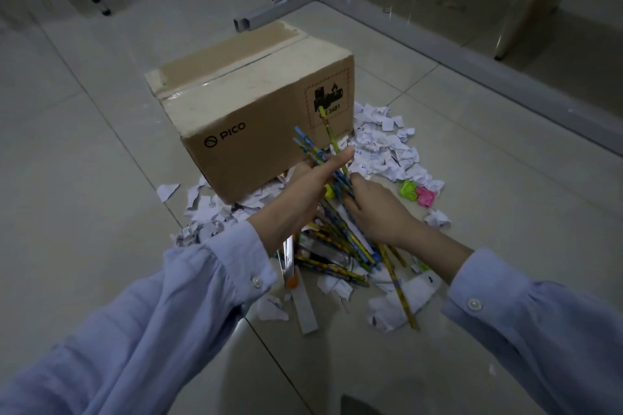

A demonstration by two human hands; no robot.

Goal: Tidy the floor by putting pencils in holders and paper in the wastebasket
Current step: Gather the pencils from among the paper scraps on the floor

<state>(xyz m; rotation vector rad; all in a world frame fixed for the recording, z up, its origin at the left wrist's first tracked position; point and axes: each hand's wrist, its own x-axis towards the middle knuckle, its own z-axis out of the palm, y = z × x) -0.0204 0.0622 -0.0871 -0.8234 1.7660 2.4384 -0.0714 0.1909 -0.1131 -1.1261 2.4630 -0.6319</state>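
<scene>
Your left hand grips a bundle of pencils before the box, tips slanting up toward it, your right hand pinches its lower ends, and the loose pencils lie on the floor just beneath, nearer your right hand, mostly running from the box toward you.

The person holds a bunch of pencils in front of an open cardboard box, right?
Not quite. In the head view the cardboard box is closed, its top flaps shut. The left hand and right hand do grip pencils in front of it.
</scene>
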